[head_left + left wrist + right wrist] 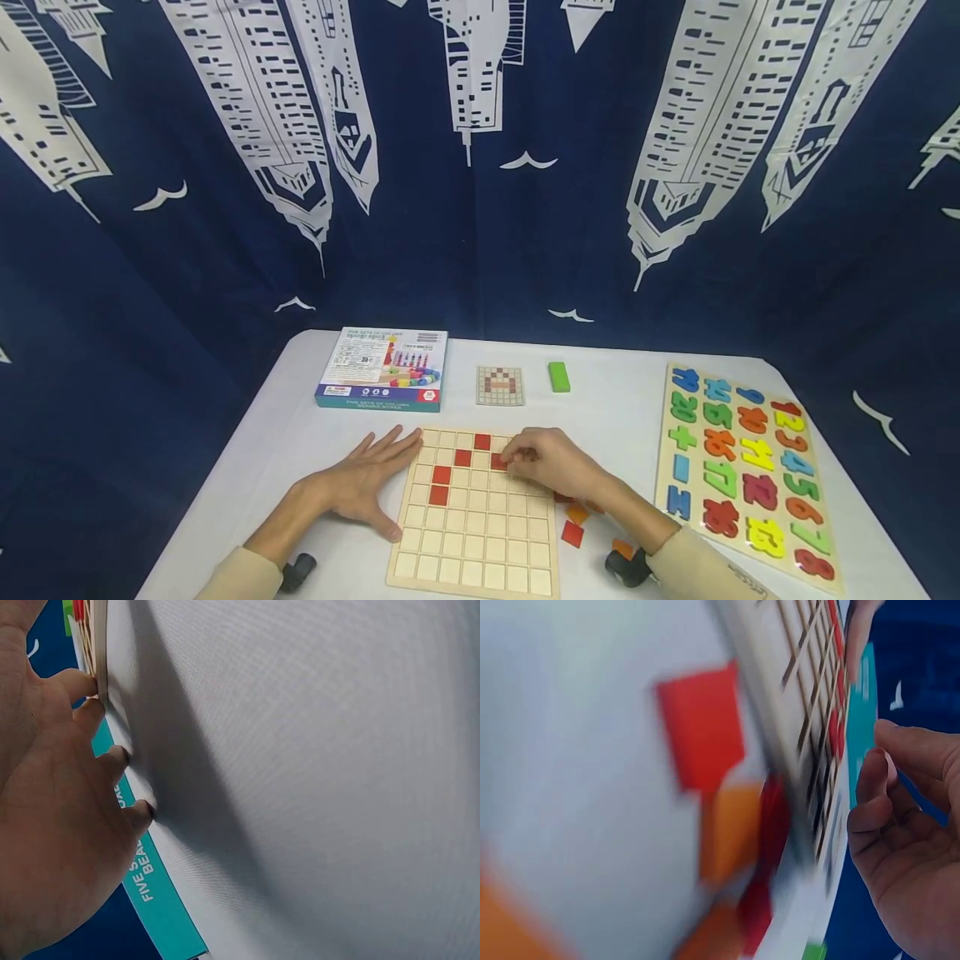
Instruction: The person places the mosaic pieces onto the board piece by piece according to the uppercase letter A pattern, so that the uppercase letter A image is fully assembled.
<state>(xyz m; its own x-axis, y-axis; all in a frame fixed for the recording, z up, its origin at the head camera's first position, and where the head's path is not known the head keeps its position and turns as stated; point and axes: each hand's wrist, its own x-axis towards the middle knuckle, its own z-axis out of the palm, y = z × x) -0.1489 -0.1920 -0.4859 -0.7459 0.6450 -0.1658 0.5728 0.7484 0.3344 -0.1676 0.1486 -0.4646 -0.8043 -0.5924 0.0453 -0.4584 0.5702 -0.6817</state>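
A square wooden grid board (465,546) lies on the table with several red tiles (441,475) set in its upper cells. Spread fingers of my left hand (352,483) rest beside its left edge, the thumb touching the rim and the fingertips near the upper left corner. Over the upper right part of the board is my right hand (551,462), its fingertips overlapping a red tile (497,461) in the head view. The right wrist view shows that hand's fingers (871,814) loosely bent above the board, with no tile visible between them.
Loose red tiles (572,533) and orange tiles (577,512) lie right of the board. Behind it are a boxed game (382,371), a pattern card (500,386) and a green block (558,377). A number puzzle board (742,467) stands at the right.
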